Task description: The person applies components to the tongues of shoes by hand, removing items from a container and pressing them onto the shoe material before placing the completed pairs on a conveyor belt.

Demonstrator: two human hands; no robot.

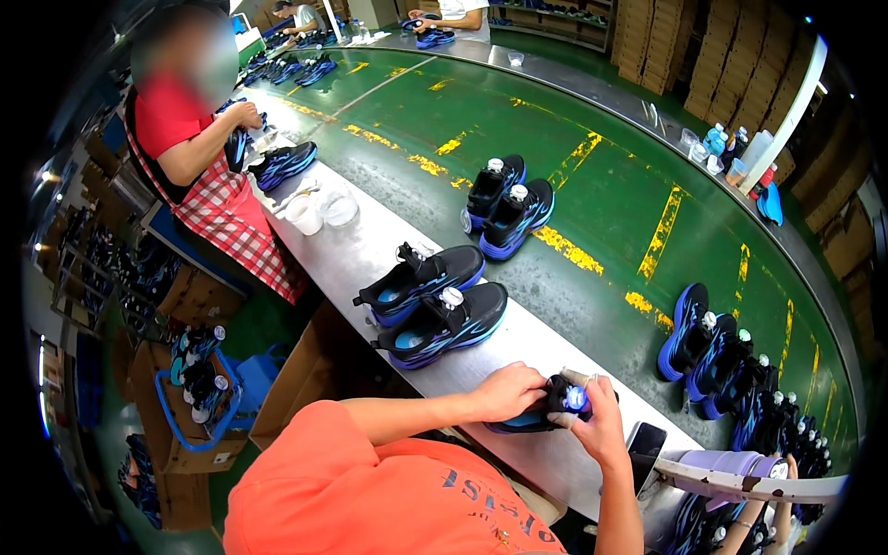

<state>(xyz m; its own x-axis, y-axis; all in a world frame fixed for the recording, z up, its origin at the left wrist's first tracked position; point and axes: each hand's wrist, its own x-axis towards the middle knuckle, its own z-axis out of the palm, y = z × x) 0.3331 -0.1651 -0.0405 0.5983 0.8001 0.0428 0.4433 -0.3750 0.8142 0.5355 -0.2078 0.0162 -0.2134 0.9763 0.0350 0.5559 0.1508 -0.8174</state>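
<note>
A black and blue sneaker [521, 425] lies on the metal bench in front of me, partly covered by my hands. My left hand [511, 392] grips it with bent fingers at the upper. On its other side, my right hand [599, 418] has thumb and fingers closed around the tongue area, where a round knob [574, 399] shines bright blue-white. Pale coverings wrap some right fingertips. To the left of my hands stands a pair of similar sneakers, the nearer sneaker [442, 326] with a white round piece on top and the farther sneaker [421, 281] beside it.
A phone [646, 442] lies right of my hand by a lilac tumbler [721, 465] and a white rail. Sneakers [518, 218] ride the green belt [592, 277], several more at right. At left, a co-worker in a checked apron [231, 217] handles a shoe near white cups [303, 214].
</note>
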